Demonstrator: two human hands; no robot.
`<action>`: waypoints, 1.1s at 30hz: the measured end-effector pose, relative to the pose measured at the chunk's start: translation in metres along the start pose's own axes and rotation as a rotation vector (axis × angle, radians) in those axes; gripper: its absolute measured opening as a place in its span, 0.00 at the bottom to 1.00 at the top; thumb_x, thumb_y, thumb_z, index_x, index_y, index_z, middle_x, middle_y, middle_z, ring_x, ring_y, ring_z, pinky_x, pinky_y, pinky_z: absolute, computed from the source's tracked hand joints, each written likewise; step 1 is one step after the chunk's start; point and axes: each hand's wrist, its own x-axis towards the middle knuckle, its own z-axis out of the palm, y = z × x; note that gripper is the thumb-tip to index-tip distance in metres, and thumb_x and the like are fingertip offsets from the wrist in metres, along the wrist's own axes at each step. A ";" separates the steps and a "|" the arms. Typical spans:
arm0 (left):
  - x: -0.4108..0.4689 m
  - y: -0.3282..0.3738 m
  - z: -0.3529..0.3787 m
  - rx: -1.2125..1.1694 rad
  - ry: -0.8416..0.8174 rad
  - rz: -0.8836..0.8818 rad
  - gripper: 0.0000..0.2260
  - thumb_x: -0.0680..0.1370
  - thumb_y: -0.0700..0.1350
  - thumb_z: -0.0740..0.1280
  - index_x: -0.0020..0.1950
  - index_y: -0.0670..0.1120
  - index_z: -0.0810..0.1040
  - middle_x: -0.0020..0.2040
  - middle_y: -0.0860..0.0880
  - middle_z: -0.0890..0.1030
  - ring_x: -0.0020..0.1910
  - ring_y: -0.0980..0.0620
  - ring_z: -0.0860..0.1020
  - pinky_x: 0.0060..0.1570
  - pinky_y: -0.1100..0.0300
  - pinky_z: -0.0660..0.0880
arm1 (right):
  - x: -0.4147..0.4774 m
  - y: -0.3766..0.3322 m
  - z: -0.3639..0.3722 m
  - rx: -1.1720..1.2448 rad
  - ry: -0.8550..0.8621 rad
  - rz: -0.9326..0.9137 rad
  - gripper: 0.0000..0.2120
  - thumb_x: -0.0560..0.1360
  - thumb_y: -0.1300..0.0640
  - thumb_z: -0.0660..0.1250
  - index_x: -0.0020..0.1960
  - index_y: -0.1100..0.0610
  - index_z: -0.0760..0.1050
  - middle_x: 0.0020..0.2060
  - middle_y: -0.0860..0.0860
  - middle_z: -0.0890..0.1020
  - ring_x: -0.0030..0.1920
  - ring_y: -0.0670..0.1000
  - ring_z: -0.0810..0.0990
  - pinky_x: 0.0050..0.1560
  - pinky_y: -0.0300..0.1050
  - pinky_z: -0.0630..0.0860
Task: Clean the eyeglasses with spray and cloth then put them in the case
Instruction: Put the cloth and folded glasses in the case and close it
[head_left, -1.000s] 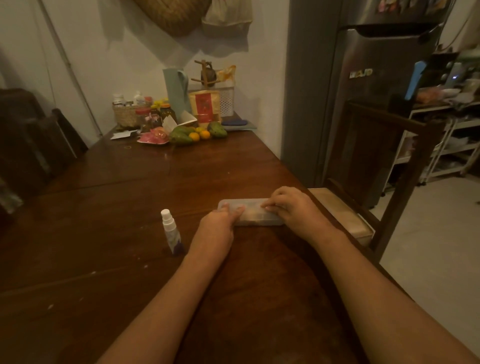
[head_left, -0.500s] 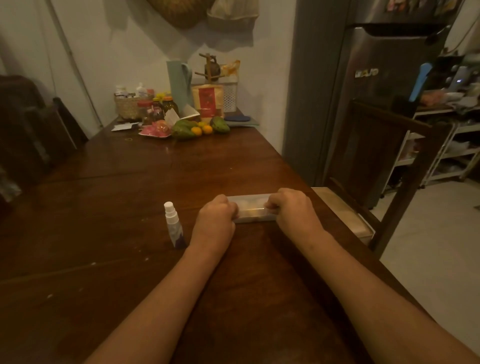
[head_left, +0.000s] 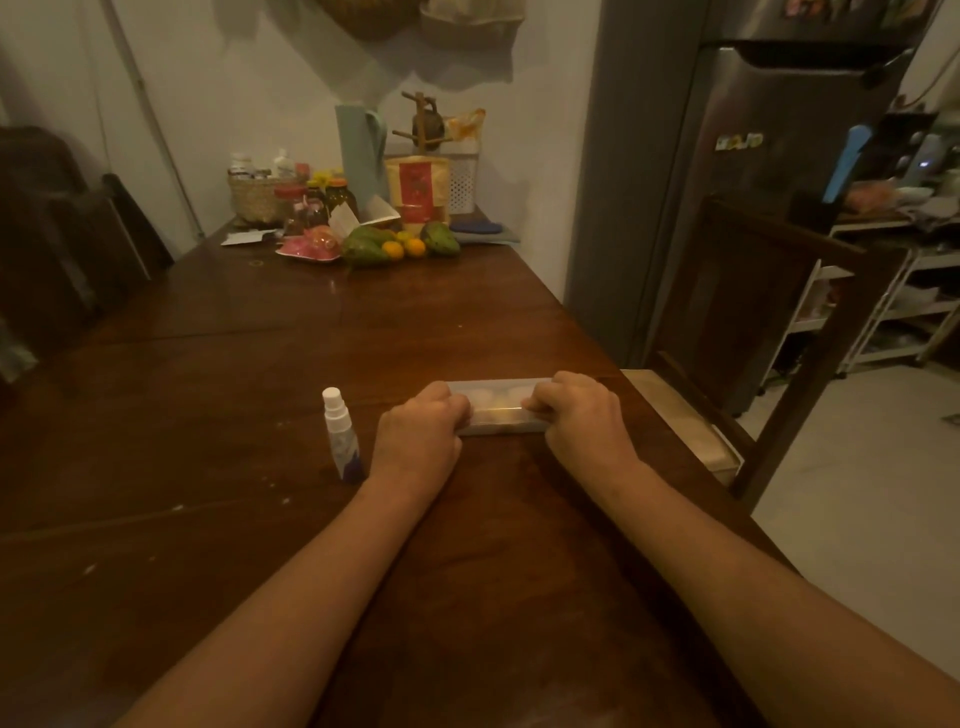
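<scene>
Clearly, a long translucent case (head_left: 498, 410) is laid flat on the dark wooden table (head_left: 234, 395), near its right edge. Its left end is gripped by the left hand (head_left: 418, 431), whose fingers are curled over the top, and its right end is gripped in the same way by the right hand (head_left: 584, 415). Pale and yellowish shapes are seen through the plastic, but what they are cannot be told. Just to the left of the left hand a small white spray bottle (head_left: 342, 436) is stood upright, apart from the case. At the far end of the table green and orange fruits (head_left: 395, 245), jars (head_left: 340, 196) and a woven basket (head_left: 255, 200) are gathered. A wooden chair (head_left: 763, 312) is placed at the right side of the table, and a steel refrigerator (head_left: 753, 197) is seen behind it.
</scene>
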 end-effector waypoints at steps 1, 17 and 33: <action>-0.001 -0.001 0.001 -0.004 0.005 -0.001 0.08 0.76 0.39 0.67 0.52 0.48 0.81 0.50 0.50 0.79 0.45 0.51 0.79 0.45 0.59 0.77 | 0.000 0.000 0.000 -0.002 -0.001 -0.008 0.09 0.74 0.65 0.74 0.49 0.53 0.85 0.40 0.42 0.73 0.44 0.44 0.71 0.41 0.29 0.61; -0.002 -0.013 0.008 -0.189 0.074 -0.067 0.10 0.75 0.36 0.69 0.52 0.48 0.83 0.50 0.51 0.79 0.48 0.53 0.78 0.49 0.59 0.78 | -0.009 0.004 0.007 0.067 0.003 0.014 0.15 0.75 0.67 0.71 0.56 0.51 0.81 0.47 0.39 0.70 0.49 0.41 0.68 0.42 0.29 0.62; -0.004 -0.011 0.010 -0.128 0.023 -0.090 0.13 0.78 0.39 0.65 0.60 0.51 0.79 0.52 0.54 0.75 0.47 0.54 0.77 0.47 0.58 0.78 | -0.009 0.011 0.008 0.166 0.016 -0.013 0.11 0.80 0.60 0.66 0.60 0.52 0.81 0.52 0.42 0.74 0.55 0.41 0.69 0.49 0.27 0.64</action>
